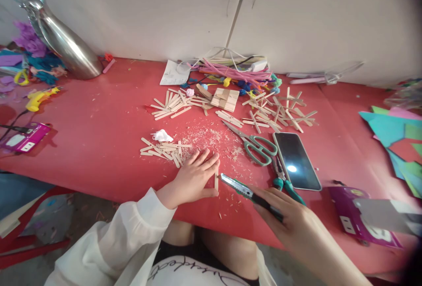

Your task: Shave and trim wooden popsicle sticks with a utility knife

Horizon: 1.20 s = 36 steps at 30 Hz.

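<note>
My left hand point(193, 177) lies low over the red table, pinning a wooden craft stick point(216, 181) with a fingertip near its far end and the thumb at its near end. My right hand point(280, 211) is wrapped round the black handle of a utility knife point(242, 188). Its blade is out, and the tip meets or nearly meets the stick's right edge; contact is hard to make out. Wood shavings point(211, 139) are scattered beyond my left hand. A small pile of craft sticks point(163, 149) lies to its left, with a crumpled white piece point(162, 135) behind.
Green-handled scissors point(259, 147), pliers point(284, 182) and a phone point(296, 161) lie right of centre. More sticks point(277, 112) and pipe cleaners point(231, 71) spread behind. A steel jug point(66, 42) and yellow glue gun point(41, 98) are left; coloured paper point(395, 141) is right.
</note>
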{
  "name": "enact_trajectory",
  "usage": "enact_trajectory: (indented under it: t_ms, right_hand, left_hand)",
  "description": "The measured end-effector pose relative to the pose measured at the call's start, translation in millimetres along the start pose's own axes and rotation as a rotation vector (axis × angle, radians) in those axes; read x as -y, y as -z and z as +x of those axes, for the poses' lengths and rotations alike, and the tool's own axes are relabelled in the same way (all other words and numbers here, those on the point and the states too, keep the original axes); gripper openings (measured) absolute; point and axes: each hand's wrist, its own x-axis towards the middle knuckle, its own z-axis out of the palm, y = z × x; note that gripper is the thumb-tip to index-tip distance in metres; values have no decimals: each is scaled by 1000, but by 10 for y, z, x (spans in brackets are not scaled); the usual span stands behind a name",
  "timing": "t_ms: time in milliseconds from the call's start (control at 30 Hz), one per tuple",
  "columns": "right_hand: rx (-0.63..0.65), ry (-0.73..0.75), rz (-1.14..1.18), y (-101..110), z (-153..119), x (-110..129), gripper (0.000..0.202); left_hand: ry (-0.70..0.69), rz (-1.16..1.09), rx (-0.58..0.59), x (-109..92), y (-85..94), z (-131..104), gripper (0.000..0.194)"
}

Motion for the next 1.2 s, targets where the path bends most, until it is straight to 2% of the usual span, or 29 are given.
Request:
enact_trajectory:
  t_ms: [133,200,300,433,500,567,633,767,900,967,1133,1200]
  right_hand:
    - [99,-221,250,26,83,8,31]
    - [130,-254,302,48,119,22,32]
    - [88,-121,160,64,119,34,30]
    - [-95,150,-179,42,35,41,31]
    - [-148,220,-262,28,-4,49,32]
    - [-154,224,-256,18,-25,53,31]
    - [-113,163,-166,8,-25,41,30]
    - [22,-70,92,-20,14,-27,30]
    - [57,-182,241,-20,56,-57,31]
    - [24,-149,201,-9,52,-40,30]
    - [-105,113,-63,-45,-45,-14,31]
    - [-156,145,-87,-83,-78,-32,31]
  left_hand:
    - [6,5,11,-10,19,0,70]
    - [14,7,16,-14,25,0,69]
    - [12,-1,11,-15,26,1,71]
    - [6,-12,-4,-11,21,0,71]
    - [6,-18,-6,-9,18,-1,71]
    - [5,-19,-10,-7,13,-3,71]
    - [4,-16,-13,-4,8,-4,71]
    - [0,-2,-7,-3,6,-3,71]
    - [5,11,6,-7,19,0,71]
    - [6,11,4,-8,21,0,71]
    - [1,1,-13,3,1,-4,72]
    - [-4,0,-23,9,-13,-5,71]
